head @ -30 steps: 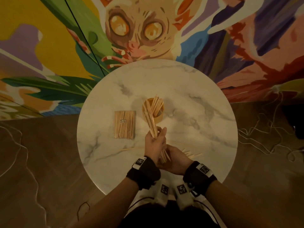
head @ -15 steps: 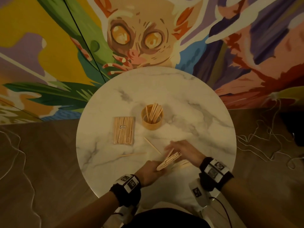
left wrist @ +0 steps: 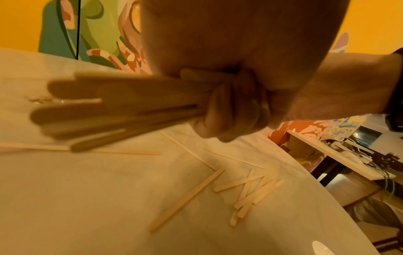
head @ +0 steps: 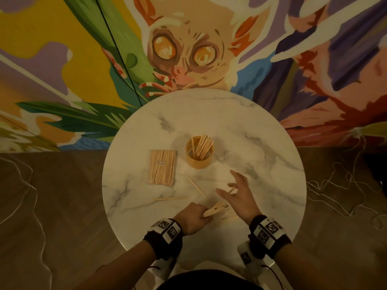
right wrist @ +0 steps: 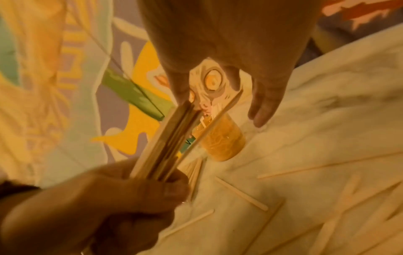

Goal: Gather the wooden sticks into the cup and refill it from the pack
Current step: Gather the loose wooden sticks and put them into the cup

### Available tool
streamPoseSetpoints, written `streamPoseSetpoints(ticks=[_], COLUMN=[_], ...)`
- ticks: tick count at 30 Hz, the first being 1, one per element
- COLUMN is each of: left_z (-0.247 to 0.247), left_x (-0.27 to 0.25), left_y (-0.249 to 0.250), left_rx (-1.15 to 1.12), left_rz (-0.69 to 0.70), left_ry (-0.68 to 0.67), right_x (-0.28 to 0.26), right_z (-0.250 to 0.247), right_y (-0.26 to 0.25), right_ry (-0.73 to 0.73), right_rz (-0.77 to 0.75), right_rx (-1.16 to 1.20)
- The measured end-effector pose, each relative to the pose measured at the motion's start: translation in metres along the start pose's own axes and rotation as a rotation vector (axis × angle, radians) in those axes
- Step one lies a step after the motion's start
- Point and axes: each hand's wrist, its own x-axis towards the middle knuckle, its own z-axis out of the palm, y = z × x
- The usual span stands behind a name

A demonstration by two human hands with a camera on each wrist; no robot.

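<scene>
A tan cup point(head: 198, 159) with several wooden sticks in it stands mid-table; it shows again as the cup point(right wrist: 222, 138). The clear pack of sticks point(head: 162, 169) lies flat to its left. My left hand point(head: 193, 216) grips a bundle of sticks point(head: 215, 209) low over the near table, seen close as the bundle point(left wrist: 113, 110) and the bundle point(right wrist: 165, 136). My right hand point(head: 238, 195) hovers just right of it with fingers spread, one fingertip point(right wrist: 236, 82) touching the end of a splayed stick. Loose sticks point(head: 196, 187) lie on the marble, as do loose sticks point(left wrist: 250, 195).
The round marble table point(head: 272, 164) stands against a painted wall. More single sticks point(head: 169, 199) lie left of my hands. White cords point(head: 345, 195) trail over the wooden floor on both sides. Another table point(left wrist: 340, 155) stands beyond the right edge.
The bundle was upright beside the cup a second ago; my left hand has brought it down and towards me. My right hand has let go and now spreads its fingers over the bundle's tips.
</scene>
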Motion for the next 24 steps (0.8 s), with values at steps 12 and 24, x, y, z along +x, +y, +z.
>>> streamPoseSetpoints(ticks=[12, 24], left_z=[0.008, 0.011], left_x=[-0.003, 0.0], left_y=[-0.004, -0.001], left_rx=[0.181, -0.042], left_rz=[-0.059, -0.077], left_ry=[-0.037, 0.011], right_x=[-0.023, -0.012], right_z=[0.009, 0.026], right_y=[-0.005, 0.01], right_ry=[-0.562, -0.425], right_rz=[0.057, 0.206], right_rx=[-0.088, 0.289])
